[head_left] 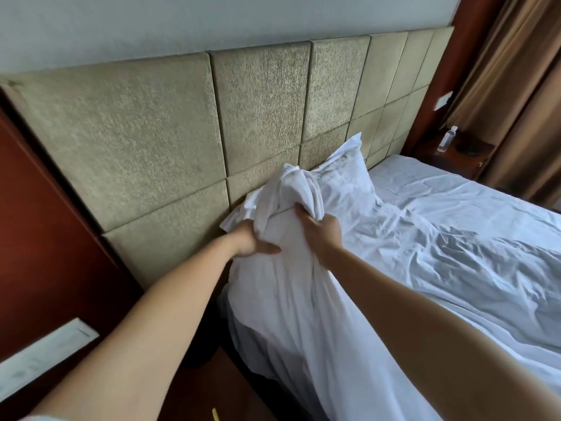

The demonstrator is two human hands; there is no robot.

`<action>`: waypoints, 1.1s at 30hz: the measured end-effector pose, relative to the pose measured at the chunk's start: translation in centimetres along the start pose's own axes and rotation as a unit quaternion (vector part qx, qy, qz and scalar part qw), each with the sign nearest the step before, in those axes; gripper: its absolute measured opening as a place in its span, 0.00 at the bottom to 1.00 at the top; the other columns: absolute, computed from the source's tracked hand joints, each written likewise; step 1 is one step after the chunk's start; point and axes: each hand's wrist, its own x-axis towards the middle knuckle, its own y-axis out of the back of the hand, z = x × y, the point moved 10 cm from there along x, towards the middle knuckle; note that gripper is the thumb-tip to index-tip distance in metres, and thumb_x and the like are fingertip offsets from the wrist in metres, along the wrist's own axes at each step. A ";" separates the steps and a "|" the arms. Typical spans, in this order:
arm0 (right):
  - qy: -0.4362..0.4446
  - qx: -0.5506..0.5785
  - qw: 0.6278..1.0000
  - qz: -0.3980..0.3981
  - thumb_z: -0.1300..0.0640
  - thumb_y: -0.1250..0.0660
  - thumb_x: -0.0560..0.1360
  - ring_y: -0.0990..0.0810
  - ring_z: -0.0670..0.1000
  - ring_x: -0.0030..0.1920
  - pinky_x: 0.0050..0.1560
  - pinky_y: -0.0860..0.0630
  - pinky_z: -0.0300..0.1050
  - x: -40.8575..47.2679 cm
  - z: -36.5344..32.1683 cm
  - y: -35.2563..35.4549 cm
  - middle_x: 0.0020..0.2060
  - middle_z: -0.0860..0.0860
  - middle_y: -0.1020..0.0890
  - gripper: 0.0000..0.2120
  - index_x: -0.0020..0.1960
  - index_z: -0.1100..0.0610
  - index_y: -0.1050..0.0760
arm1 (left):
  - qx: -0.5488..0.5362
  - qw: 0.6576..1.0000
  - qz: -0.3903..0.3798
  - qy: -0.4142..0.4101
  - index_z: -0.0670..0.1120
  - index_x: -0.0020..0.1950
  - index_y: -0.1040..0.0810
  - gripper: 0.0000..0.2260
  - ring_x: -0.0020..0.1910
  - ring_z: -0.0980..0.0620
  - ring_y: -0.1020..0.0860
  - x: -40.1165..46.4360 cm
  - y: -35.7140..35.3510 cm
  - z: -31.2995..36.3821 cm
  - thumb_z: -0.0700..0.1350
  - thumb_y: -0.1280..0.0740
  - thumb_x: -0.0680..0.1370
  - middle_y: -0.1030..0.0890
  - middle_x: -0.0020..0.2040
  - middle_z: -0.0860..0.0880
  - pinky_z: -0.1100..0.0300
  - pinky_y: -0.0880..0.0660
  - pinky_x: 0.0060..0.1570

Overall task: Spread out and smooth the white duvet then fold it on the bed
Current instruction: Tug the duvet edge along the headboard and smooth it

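Observation:
The white duvet (425, 268) lies rumpled over the bed (455, 183), with one end bunched up and lifted near the headboard. My left hand (255, 243) grips the lower left of that bunch. My right hand (318, 227) clutches the bunched fabric from the right, fingers curled into the folds. Both arms reach forward from the bed's left side. A white pillow (346, 165) leans against the headboard just behind the bunch.
A padded olive headboard (170, 141) spans the wall. At the far right stands a wooden nightstand (455, 153) with a water bottle (446, 139), beside brown curtains (522, 86). A red-brown wood panel (45, 232) and a bedside surface (206, 387) are at my left.

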 end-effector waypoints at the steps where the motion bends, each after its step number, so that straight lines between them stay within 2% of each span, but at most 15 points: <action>1: 0.015 -0.048 0.999 0.007 0.35 0.33 0.70 0.22 0.52 0.41 0.39 0.30 0.44 0.3 -0.3 0.2 0.38 0.51 0.19 0.23 0.44 0.56 0.22 | 0.016 0.999 0.030 0.004 0.47 0.62 0.25 0.35 0.58 0.50 0.24 0.3 1.5 0.2 0.54 0.18 0.58 0.22 0.57 0.51 0.58 0.27 0.58; 2: 0.026 -0.087 0.996 0.023 0.33 0.33 0.69 0.22 0.54 0.41 0.39 0.32 0.45 0.7 -0.6 0.6 0.38 0.52 0.20 0.25 0.43 0.56 0.23 | 0.033 0.997 0.060 0.021 0.48 0.59 0.25 0.29 0.54 0.49 0.23 0.3 3.3 0.2 0.49 0.19 0.61 0.22 0.53 0.50 0.61 0.27 0.53; 3: 0.032 -0.112 0.992 0.048 0.32 0.34 0.68 0.23 0.55 0.42 0.39 0.32 0.46 1.0 -1.0 1.3 0.38 0.53 0.21 0.25 0.41 0.56 0.26 | 0.047 0.994 0.090 0.034 0.46 0.58 0.23 0.27 0.52 0.48 0.22 0.6 5.1 0.2 0.47 0.19 0.62 0.21 0.51 0.49 0.61 0.28 0.50; 5: 0.034 -0.125 0.985 0.117 0.32 0.35 0.70 0.23 0.57 0.44 0.40 0.33 0.47 2.0 -2.3 3.3 0.39 0.54 0.22 0.25 0.42 0.55 0.31 | 0.063 0.985 0.152 0.052 0.44 0.56 0.21 0.27 0.52 0.46 0.21 1.0 8.5 0.2 0.49 0.18 0.60 0.19 0.52 0.46 0.59 0.26 0.50; 8: 0.066 -0.142 0.970 0.188 0.37 0.37 0.73 0.24 0.57 0.51 0.46 0.32 0.49 3.7 -3.5 4.2 0.46 0.53 0.22 0.23 0.55 0.55 0.33 | 0.088 0.962 0.252 0.051 0.44 0.57 0.22 0.24 0.54 0.43 0.21 1.6 10.0 0.7 0.49 0.21 0.65 0.19 0.54 0.43 0.55 0.26 0.52; 10: 0.086 -0.250 0.953 0.149 0.39 0.35 0.73 0.31 0.58 0.63 0.59 0.35 0.52 4.7 -2.4 1.6 0.61 0.56 0.28 0.28 0.66 0.53 0.37 | 0.145 0.948 0.280 0.048 0.46 0.59 0.25 0.21 0.57 0.41 0.22 2.7 8.6 0.0 0.48 0.25 0.70 0.20 0.57 0.43 0.53 0.26 0.53; 12: 0.086 -0.392 0.916 0.018 0.38 0.34 0.71 0.46 0.59 0.73 0.70 0.47 0.55 5.1 1.5 -3.4 0.74 0.56 0.45 0.42 0.76 0.47 0.52 | 0.166 0.954 0.242 0.061 0.48 0.66 0.30 0.23 0.62 0.41 0.26 4.6 5.7 -3.0 0.48 0.28 0.73 0.24 0.63 0.43 0.49 0.27 0.57; 13: 0.077 -0.430 0.898 -0.048 0.37 0.34 0.71 0.53 0.59 0.76 0.73 0.53 0.57 4.8 3.9 -5.6 0.76 0.55 0.53 0.46 0.77 0.45 0.59 | 0.161 0.964 0.197 0.076 0.50 0.71 0.34 0.27 0.65 0.41 0.28 5.6 3.8 -5.0 0.48 0.30 0.74 0.27 0.68 0.45 0.48 0.29 0.61; 15: 0.047 -0.470 0.870 -0.142 0.35 0.34 0.70 0.64 0.59 0.76 0.74 0.60 0.60 4.5 8.6 -8.5 0.77 0.54 0.63 0.48 0.77 0.43 0.63 | 0.149 0.981 0.086 0.091 0.52 0.76 0.41 0.29 0.70 0.45 0.33 7.1 -0.3 -8.5 0.46 0.33 0.77 0.35 0.74 0.47 0.53 0.34 0.67; 17: 0.027 -0.498 0.844 -0.197 0.34 0.35 0.71 0.68 0.58 0.75 0.73 0.63 0.63 4.5 12.1 -10.4 0.76 0.54 0.67 0.49 0.77 0.43 0.65 | 0.160 0.984 0.001 0.076 0.53 0.78 0.44 0.29 0.73 0.48 0.38 8.3 -3.7 -10.8 0.43 0.36 0.79 0.41 0.77 0.48 0.58 0.38 0.69; 20: 0.021 -0.515 0.828 -0.220 0.34 0.35 0.71 0.70 0.59 0.74 0.72 0.63 0.66 5.0 14.9 -12.4 0.75 0.55 0.69 0.50 0.77 0.45 0.67 | 0.181 0.978 -0.075 0.076 0.55 0.78 0.51 0.34 0.77 0.48 0.48 10.0 -6.8 -13.5 0.39 0.36 0.79 0.51 0.79 0.50 0.56 0.42 0.72; 23: 0.031 -0.528 0.822 -0.213 0.33 0.33 0.69 0.72 0.60 0.73 0.71 0.64 0.67 6.0 16.7 -13.3 0.73 0.56 0.72 0.53 0.76 0.45 0.69 | 0.202 0.972 -0.104 0.069 0.55 0.78 0.57 0.44 0.78 0.47 0.55 12.0 -8.9 -15.2 0.44 0.28 0.74 0.58 0.79 0.49 0.53 0.46 0.74; 28: 0.018 -0.545 0.784 -0.298 0.34 0.30 0.66 0.72 0.59 0.73 0.72 0.62 0.66 7.4 21.7 -14.5 0.72 0.56 0.74 0.56 0.75 0.41 0.70 | 0.212 0.961 -0.156 0.081 0.55 0.77 0.62 0.51 0.77 0.46 0.55 13.7 -12.8 -17.8 0.47 0.25 0.71 0.61 0.78 0.49 0.50 0.42 0.73; 33: 0.028 -0.527 0.797 -0.294 0.37 0.31 0.68 0.72 0.58 0.74 0.72 0.63 0.65 7.8 23.3 -14.6 0.73 0.55 0.72 0.53 0.75 0.40 0.68 | 0.224 0.958 -0.151 0.100 0.56 0.76 0.66 0.49 0.77 0.46 0.57 13.7 -14.4 -18.6 0.44 0.29 0.73 0.64 0.78 0.49 0.51 0.37 0.70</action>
